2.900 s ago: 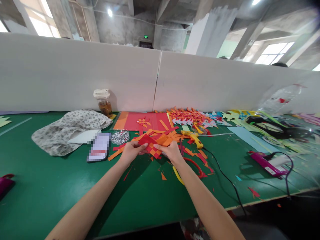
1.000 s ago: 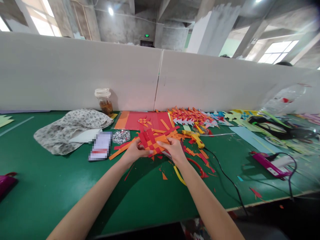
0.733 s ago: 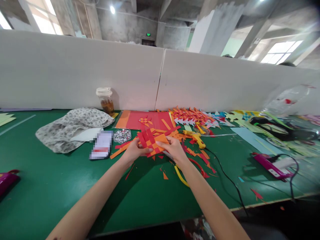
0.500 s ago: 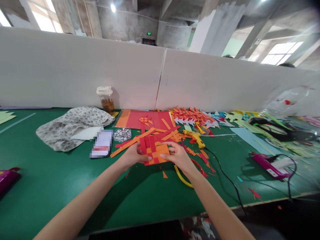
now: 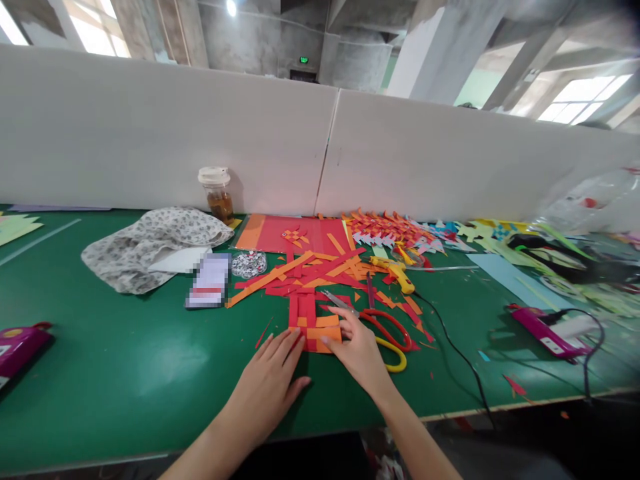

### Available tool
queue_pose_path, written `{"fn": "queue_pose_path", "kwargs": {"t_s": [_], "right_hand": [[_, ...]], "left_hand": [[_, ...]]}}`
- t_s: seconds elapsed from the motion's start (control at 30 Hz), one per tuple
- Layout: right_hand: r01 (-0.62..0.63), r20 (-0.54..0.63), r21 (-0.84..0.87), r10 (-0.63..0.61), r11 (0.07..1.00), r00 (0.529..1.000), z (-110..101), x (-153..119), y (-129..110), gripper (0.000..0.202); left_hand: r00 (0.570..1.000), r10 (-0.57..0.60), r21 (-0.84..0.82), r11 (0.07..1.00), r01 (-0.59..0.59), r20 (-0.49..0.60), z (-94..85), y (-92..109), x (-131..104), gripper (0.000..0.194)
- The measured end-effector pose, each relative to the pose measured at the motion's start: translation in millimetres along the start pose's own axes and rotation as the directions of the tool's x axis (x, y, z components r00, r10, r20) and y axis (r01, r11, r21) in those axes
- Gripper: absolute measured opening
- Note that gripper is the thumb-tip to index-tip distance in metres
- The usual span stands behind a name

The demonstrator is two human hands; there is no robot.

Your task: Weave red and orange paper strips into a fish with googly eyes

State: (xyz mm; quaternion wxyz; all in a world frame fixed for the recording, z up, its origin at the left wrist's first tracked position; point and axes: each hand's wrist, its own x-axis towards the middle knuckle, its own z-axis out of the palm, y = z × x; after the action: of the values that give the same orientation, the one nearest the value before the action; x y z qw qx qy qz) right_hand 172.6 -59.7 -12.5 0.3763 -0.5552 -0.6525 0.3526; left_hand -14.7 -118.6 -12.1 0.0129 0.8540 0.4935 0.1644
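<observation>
A small woven piece of red and orange paper strips (image 5: pixel 316 339) lies on the green table, with long red strip ends pointing away from me. My left hand (image 5: pixel 273 373) rests flat beside it, fingers stretched out and fingertips on its left edge. At the right edge, my right hand (image 5: pixel 363 350) grips the woven paper between thumb and fingers. Scissors with red and yellow handles (image 5: pixel 400 333) lie just behind and right of my right hand, which partly hides them. Loose red and orange paper strips (image 5: pixel 280 277) are heaped beyond the woven piece.
A yellow glue gun (image 5: pixel 399 275) with a black cord lies to the right. Woven paper fish (image 5: pixel 395 230) are piled at the back. A phone (image 5: pixel 209 280), patterned cloth (image 5: pixel 150 243) and lidded cup (image 5: pixel 217 193) stand left. Purple power strips (image 5: pixel 545 331) lie at both sides.
The woven paper has come down from above the table onto its surface, nearer me. My left hand has let go of its grip and flattened. The scissors now show more fully.
</observation>
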Motion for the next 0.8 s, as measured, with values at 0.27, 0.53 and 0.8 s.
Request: {"fn": "queue_pose_path", "kwargs": {"t_s": [0.27,0.53,0.8], "right_hand": [[0.48,-0.033,-0.529,-0.582,0.7,0.812,-3.1,-25.3,-1.0,0.027],[0.665,0.157,-0.576,-0.734,0.475,0.661,-9.4,-28.0,-2.7,0.024],[0.692,0.262,-0.528,-0.68,0.493,0.685,-6.8,-31.7,3.1,0.017]], "left_hand": [[0.998,0.062,0.071,0.996,-0.06,-0.03,11.8,-10.4,0.1,0.037],[0.971,0.237,0.212,0.948,-0.238,0.03,0.6,-17.1,16.2,0.031],[0.947,0.313,0.298,0.9,-0.319,0.07,-0.3,-18.6,17.6,0.032]]}}
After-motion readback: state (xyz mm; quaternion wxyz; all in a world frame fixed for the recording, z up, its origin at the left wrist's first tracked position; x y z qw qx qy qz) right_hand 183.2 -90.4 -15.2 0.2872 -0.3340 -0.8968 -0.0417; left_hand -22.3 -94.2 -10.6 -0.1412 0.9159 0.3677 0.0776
